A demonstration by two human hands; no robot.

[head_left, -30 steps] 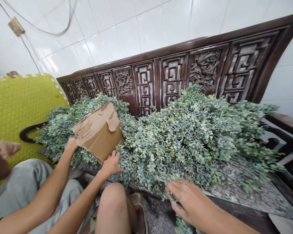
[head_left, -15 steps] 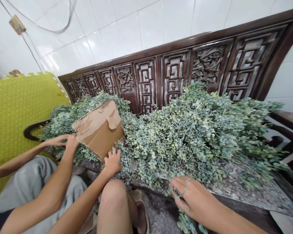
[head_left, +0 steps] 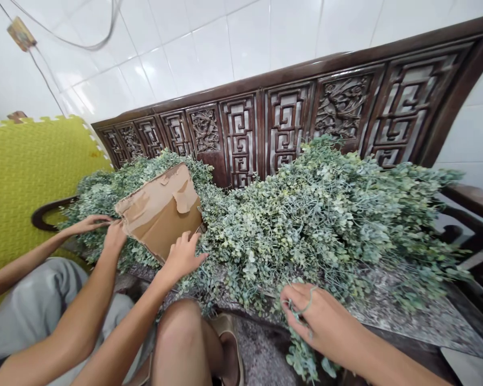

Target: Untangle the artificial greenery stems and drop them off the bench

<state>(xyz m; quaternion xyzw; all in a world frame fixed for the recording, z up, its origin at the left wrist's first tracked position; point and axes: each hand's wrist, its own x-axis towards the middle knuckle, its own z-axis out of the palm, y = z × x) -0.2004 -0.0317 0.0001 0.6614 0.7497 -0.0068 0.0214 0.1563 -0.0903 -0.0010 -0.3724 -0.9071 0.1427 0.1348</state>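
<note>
While white tiles (head_left: 209, 48) rise behind the carved wooden bench (head_left: 241, 139), the right hand (head_left: 317, 316) pinches leafy sprigs (head_left: 301, 351).

Left hand (head_left: 180, 258) reaches forward, fingers spread; right hand (head_left: 320, 316) curls inward, fingertips pinched together.

There is one torn brown cardboard box (head_left: 159, 212), and it sits on one big heap of pale green leafy stems (head_left: 306, 225), too many to count. Four bare hands are near the box: two on its left (head_left: 89, 224) (head_left: 115, 237), one just below it (head_left: 181, 257), and one far to its right (head_left: 317, 316). Behind the box is one dark carved wooden bench back (head_left: 241, 88) with nine carved panels (head_left: 239, 142). Left of the box is one bumpy yellow-green foam mat (head_left: 36, 187). Below the box are one bare knee (head_left: 181, 338) and one brown sandal (head_left: 227, 343)
</note>
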